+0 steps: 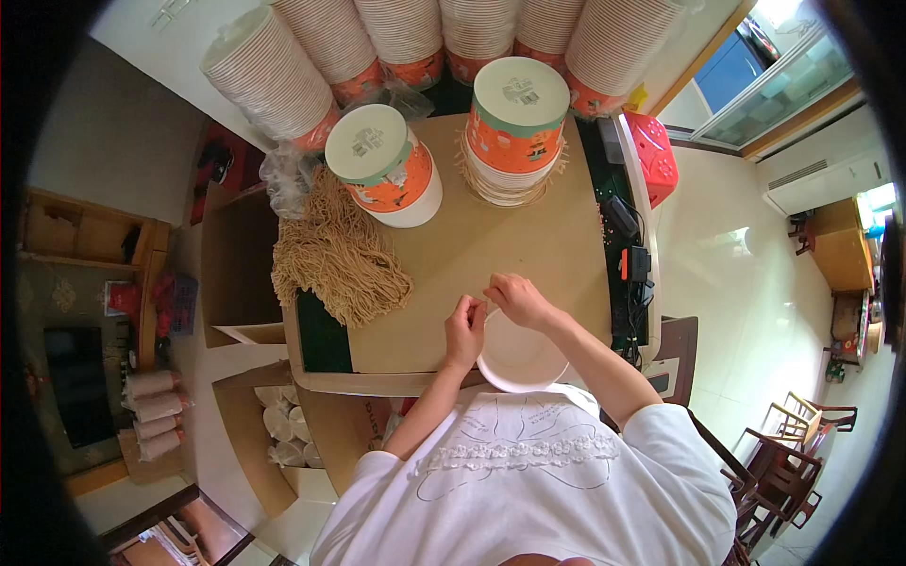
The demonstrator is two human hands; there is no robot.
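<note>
A white paper bucket (522, 354) stands with its open mouth toward me, close against my shirt at the table's near edge. Both hands meet at its far rim. My left hand (463, 332) is closed in a pinch at the rim's left side. My right hand (519, 300) curls closed just above the rim; what either holds is hidden or too small to make out. Left of them lies a loose heap of tan cords (344, 255). Upside-down orange paper buckets with pale bases stand beyond: a left stack (387, 179) and a right stack (514, 132), cord loops round its lower rims.
Tall plastic-wrapped stacks of paper buckets (406, 33) line the table's far side. A red plastic stool (649, 160) stands beyond the right edge, near black cables and an orange-black power adapter (635, 263). An open carton (255, 424) sits on the floor at left.
</note>
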